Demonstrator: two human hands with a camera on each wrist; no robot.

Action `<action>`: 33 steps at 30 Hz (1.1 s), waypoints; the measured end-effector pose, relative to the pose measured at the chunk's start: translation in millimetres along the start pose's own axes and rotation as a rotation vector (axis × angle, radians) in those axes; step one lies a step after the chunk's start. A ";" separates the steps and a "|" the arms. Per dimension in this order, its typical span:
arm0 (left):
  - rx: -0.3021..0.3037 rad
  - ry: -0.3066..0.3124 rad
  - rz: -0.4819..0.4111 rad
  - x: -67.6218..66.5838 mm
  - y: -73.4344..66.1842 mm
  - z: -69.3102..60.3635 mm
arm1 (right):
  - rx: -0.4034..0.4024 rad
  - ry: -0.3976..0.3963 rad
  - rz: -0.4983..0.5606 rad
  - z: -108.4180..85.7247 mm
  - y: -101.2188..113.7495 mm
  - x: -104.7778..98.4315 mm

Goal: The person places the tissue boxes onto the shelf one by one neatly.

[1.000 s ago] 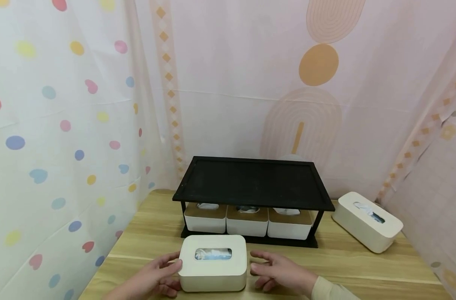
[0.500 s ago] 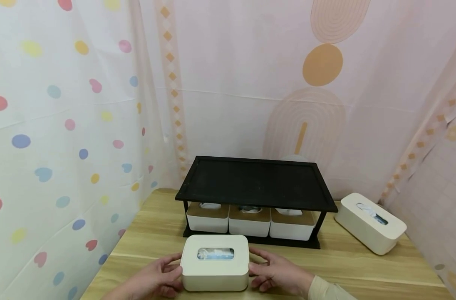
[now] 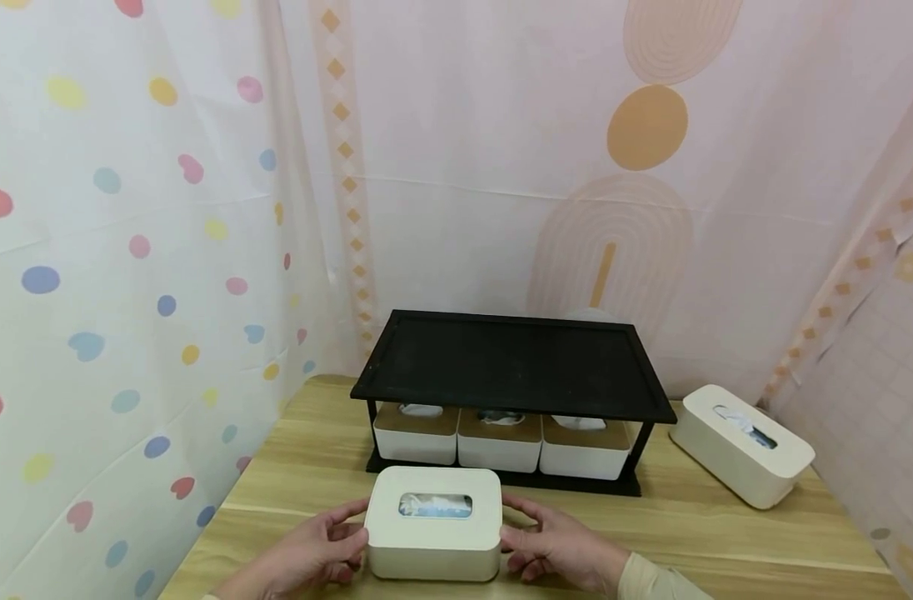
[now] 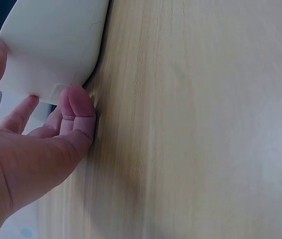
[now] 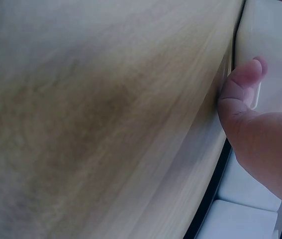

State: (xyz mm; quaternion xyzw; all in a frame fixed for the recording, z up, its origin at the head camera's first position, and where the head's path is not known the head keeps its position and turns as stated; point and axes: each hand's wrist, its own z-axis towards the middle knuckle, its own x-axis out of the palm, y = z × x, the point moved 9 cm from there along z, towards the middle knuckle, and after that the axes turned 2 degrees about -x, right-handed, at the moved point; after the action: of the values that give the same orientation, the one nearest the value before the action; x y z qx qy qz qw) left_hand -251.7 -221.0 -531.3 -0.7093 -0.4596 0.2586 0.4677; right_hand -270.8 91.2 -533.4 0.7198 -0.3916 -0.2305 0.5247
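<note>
A cream tissue box [image 3: 434,562] with a clear oval window in its lid sits on the wooden table in front of me. At its left end, my left hand [image 3: 310,546] grips it with thumb and fingertips on the side. My right hand [image 3: 557,542] holds the opposite end, the thumb at the near corner and the index finger further back. The left wrist view shows the fingers [image 4: 19,115] against the end of the box [image 4: 56,50], the lower ones curled. In the right wrist view, the box [image 5: 275,45] is partly covered by the right hand [image 5: 260,124].
Behind the held box stands a low black rack [image 3: 509,362] with a flat top. Under it are three white boxes [image 3: 500,454] with brown lids and tissue showing. Another cream tissue box [image 3: 741,450] stands at the right. Patterned curtains [image 3: 456,233] enclose the table [image 3: 276,475].
My right hand has moved left from beside the cream tissue box and now touches its right end. The left hand stays at the left end. The view has shifted slightly.
</note>
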 end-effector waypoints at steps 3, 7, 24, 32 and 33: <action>0.000 -0.003 0.004 0.4 -0.3 -0.3 | 0.000 -0.001 -0.005 -1.1 1.2 0.1; 0.002 -0.003 0.004 1.1 -0.6 -0.3 | 0.003 -0.001 -0.005 -2.0 2.0 0.2; 0.013 0.005 -0.010 2.6 -1.0 2.1 | 0.003 -0.007 -0.008 -3.2 4.2 -1.0; 0.018 0.004 0.004 1.4 0.2 3.4 | 0.005 -0.007 -0.007 -3.2 3.6 -1.3; 0.019 0.003 0.004 1.1 0.6 3.7 | 0.003 -0.009 -0.008 -3.3 3.6 -1.5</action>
State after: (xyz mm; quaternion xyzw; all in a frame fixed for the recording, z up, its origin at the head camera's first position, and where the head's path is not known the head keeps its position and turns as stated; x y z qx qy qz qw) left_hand -254.0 -218.5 -533.4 -0.7062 -0.4551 0.2626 0.4746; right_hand -270.3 93.7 -529.0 0.7212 -0.3914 -0.2354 0.5208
